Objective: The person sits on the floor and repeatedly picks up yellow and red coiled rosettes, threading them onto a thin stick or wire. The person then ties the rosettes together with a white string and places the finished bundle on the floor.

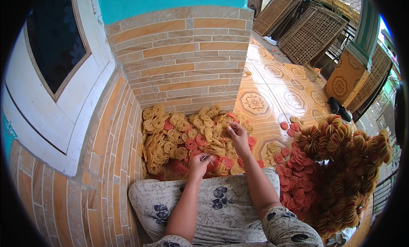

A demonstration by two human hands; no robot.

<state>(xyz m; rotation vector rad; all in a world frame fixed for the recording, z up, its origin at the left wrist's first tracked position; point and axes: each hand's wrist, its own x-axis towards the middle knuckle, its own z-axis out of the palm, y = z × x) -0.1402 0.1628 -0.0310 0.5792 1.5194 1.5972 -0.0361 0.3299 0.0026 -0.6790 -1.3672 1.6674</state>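
Note:
A pile of yellow coiled, lacy crackers [163,141], with pink coiled crackers [227,162] mixed in, spreads over the floor in front of my lap. My left hand [198,166] is closed above the near part of the pile. A thin, pale, stick-like piece [205,158] shows at its fingertips. Farther out and to the right, my right hand [239,138] is pinched close to a yellow cracker [221,128]. I cannot make out whether the fingers grip that cracker or something finer.
Bunches of strung yellow and pink crackers [355,170] stand at the right, beside a heap of pink crackers [296,181]. A tiled wall [179,59] and white door [87,89] bound the left. Woven racks [313,34] lean far back; dark footwear [339,109] lies right.

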